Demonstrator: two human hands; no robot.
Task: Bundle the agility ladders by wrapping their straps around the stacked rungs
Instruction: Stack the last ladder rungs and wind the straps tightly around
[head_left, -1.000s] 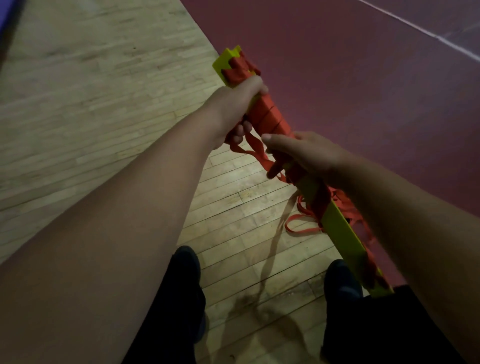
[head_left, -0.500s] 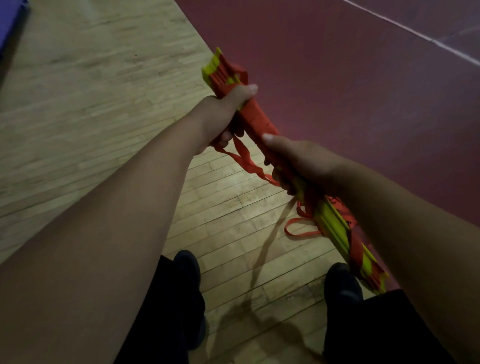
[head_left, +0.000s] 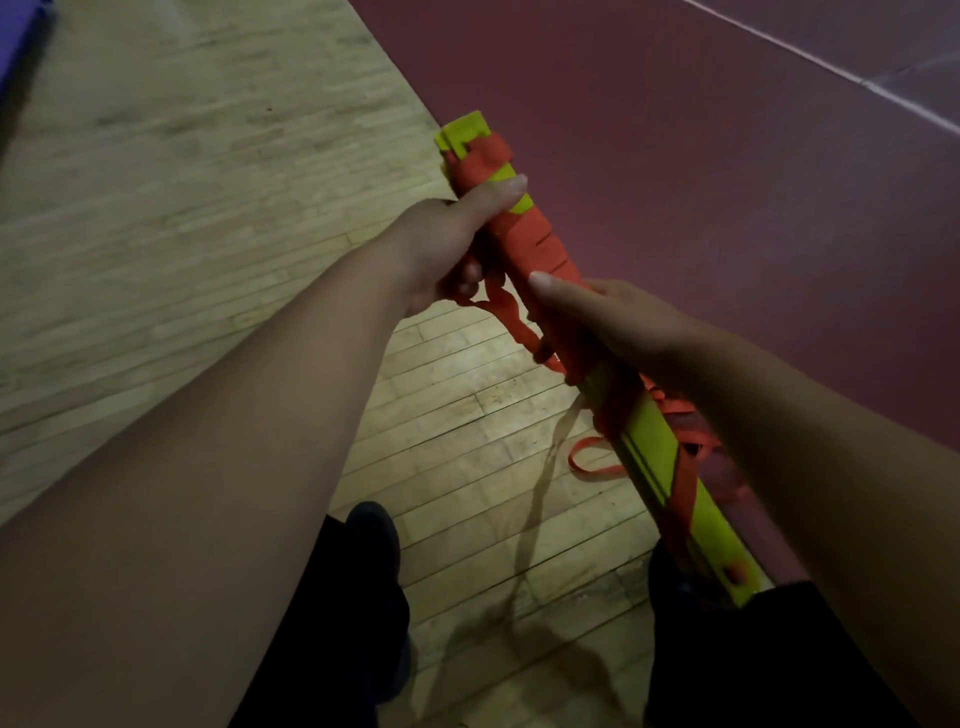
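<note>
A stack of yellow-green ladder rungs (head_left: 655, 457) runs diagonally from upper centre down to the lower right, held in the air in front of me. Orange strap (head_left: 540, 244) is wound in tight turns around its upper part. My left hand (head_left: 447, 244) grips the bundle near the top, thumb lying over the wraps. My right hand (head_left: 613, 322) grips the stack at its middle, thumb on the wound strap. A loose twisted length of strap (head_left: 511, 317) hangs between the two hands. More loose loops (head_left: 597, 465) dangle below and behind the lower half.
I stand on a wooden plank floor (head_left: 218, 208), my dark shoes (head_left: 371, 530) and trousers at the bottom. A dark red court surface (head_left: 701, 156) with a white line (head_left: 810, 57) fills the right side. A blue edge shows at the top left corner.
The bundle has rolled in my hands: its flat yellow face shows again instead of the rung edges. Both hands keep their hold.
</note>
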